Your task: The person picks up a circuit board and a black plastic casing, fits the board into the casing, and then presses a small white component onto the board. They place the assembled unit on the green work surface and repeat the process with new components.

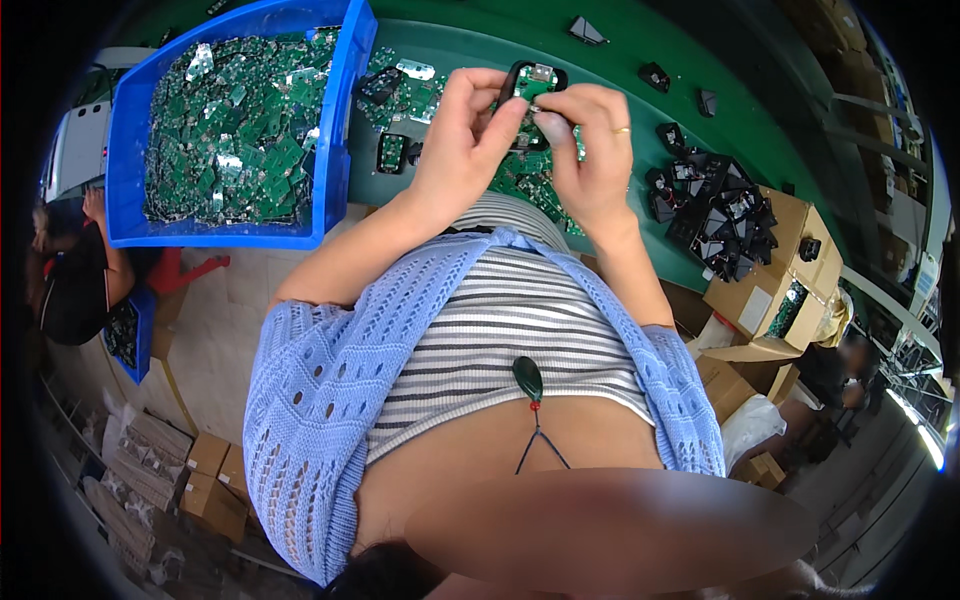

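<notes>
Above the table, my left hand (462,145) is closed around a black plastic housing (513,78) with a green circuit board (537,84) lying in its open side. My left thumb presses against the board's lower edge. My right hand (595,150) is closed too, its thumb and forefinger pinched at the same edge of the board. The fingers partly cover what is between them. Below my hands, loose green boards (540,188) are spread on the table. A similar black housing with a board in it (392,153) rests left of my left hand.
A large blue bin (335,150) heaped with green boards stands at the left. At the right, black housings (715,215) are piled beside an open cardboard box (760,285). A few single housings (655,76) lie toward the far edge. Another person (85,280) is at the far left.
</notes>
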`<state>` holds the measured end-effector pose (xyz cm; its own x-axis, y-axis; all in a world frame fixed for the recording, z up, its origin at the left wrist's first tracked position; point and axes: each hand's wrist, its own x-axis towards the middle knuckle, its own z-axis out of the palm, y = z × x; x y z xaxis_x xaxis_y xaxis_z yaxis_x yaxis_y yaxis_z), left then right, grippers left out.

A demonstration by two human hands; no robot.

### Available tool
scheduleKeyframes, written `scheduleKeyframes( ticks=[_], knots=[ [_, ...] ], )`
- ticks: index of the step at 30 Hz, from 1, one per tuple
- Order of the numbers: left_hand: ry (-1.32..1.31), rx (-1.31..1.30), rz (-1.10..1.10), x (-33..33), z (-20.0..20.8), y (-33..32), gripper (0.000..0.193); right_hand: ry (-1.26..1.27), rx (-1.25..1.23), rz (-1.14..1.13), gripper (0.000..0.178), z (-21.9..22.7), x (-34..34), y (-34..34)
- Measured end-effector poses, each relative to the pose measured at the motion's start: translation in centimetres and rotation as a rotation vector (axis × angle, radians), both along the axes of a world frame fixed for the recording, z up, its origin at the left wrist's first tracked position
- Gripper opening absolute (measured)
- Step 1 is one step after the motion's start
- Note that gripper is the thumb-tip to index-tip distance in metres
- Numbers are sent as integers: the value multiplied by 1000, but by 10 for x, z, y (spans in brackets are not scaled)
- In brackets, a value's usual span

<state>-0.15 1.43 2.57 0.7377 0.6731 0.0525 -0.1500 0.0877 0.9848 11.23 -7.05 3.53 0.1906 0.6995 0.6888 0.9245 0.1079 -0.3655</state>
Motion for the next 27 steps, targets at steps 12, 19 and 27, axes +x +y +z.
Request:
scheduleKeyframes(
  ticks=[12, 19, 27],
  knots=[
    [57, 117, 119, 9, -11, 2, 21, 1130, -66, 149, 42, -18, -11, 8],
    [159, 17, 7, 41, -52, 27, 19, 1320, 29, 98, 34, -62, 13, 30],
    [601, 595, 274, 186, -216, 139, 30, 1384, -287, -338, 29, -124, 47, 28]
  ],
)
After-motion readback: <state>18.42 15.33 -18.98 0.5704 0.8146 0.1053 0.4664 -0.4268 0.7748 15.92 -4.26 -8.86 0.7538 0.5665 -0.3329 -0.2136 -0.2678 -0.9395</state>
